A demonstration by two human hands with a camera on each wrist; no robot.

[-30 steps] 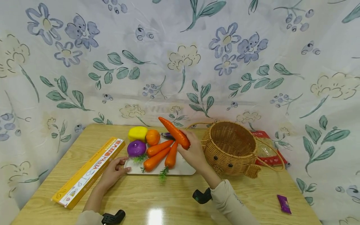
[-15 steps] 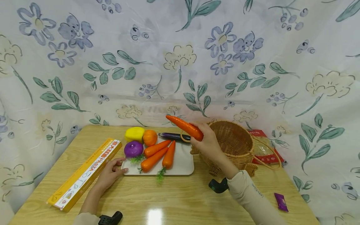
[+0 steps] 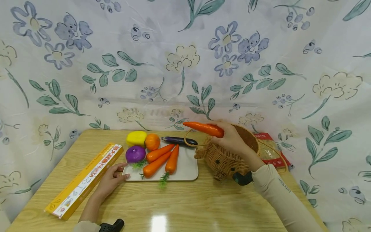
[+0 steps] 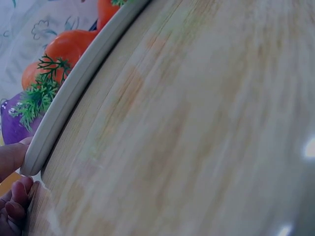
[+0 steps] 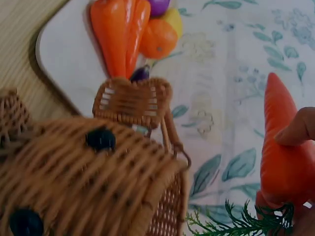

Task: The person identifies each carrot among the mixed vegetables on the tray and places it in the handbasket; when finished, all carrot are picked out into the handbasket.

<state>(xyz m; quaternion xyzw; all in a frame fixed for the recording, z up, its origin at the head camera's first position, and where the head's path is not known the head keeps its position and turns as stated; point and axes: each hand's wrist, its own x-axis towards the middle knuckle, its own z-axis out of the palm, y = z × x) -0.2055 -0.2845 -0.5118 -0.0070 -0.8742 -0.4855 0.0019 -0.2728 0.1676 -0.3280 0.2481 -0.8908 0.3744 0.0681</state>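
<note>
My right hand (image 3: 230,137) grips an orange carrot (image 3: 203,128) by its thick end, above the rim of a wicker basket (image 3: 224,162) with an animal face. The right wrist view shows my thumb across the carrot (image 5: 280,147), its green leaves below. My left hand (image 3: 111,180) is at the left front corner of a white tray (image 3: 185,167), thumb on the rim and fingers at its edge. On the tray lie several carrots (image 3: 156,165), a purple onion-like vegetable (image 3: 135,154), an orange round fruit (image 3: 152,142), a yellow fruit (image 3: 136,138) and an eggplant (image 3: 179,140).
A long yellow pasta box (image 3: 84,182) lies left of the tray. Behind the basket's right side is a red food packet (image 3: 271,149). A basket handle loop (image 3: 188,141) reaches over the eggplant. The floral cloth (image 3: 162,64) rises at the table's back.
My right hand has carried the carrot rightward from above the tray to above the basket, and the carrot has turned closer to level. The left hand stays at the tray's corner.
</note>
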